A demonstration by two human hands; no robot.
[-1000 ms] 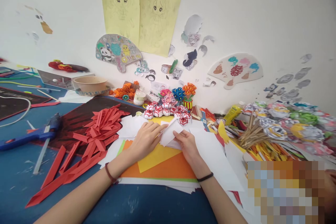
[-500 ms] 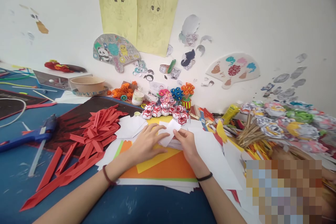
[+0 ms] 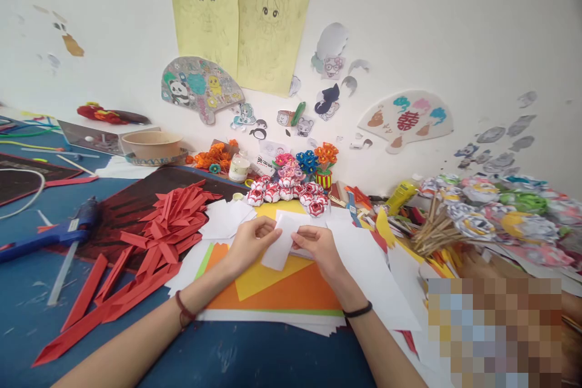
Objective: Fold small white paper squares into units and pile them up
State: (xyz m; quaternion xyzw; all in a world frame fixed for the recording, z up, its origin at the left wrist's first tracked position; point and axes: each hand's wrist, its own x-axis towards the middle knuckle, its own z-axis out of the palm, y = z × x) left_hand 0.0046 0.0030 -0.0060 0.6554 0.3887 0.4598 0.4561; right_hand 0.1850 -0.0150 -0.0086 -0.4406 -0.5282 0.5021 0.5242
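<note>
A small white piece of paper (image 3: 278, 250) is held up between my two hands over the coloured sheets. My left hand (image 3: 252, 242) pinches its left edge between thumb and fingers. On the other side, my right hand (image 3: 321, 248) grips its right edge with thumb and forefinger. Beneath lie a yellow sheet (image 3: 254, 285) and an orange sheet (image 3: 300, 291), stacked with green and white ones. Just behind my hands stand several red-and-white paper flowers (image 3: 285, 191). Small white paper pieces (image 3: 225, 218) lie to the left of my left hand.
Folded red paper strips (image 3: 175, 224) are heaped on the left, beside a blue glue gun (image 3: 75, 227). White sheets (image 3: 370, 267) spread to the right. Farther right are thin sticks (image 3: 434, 230), large paper flowers (image 3: 477, 221) and another person, partly blurred. A wall stands behind the table.
My left hand has gone from spread fingers to a pinch on the paper's left edge. The white paper has turned and come slightly lower and toward me.
</note>
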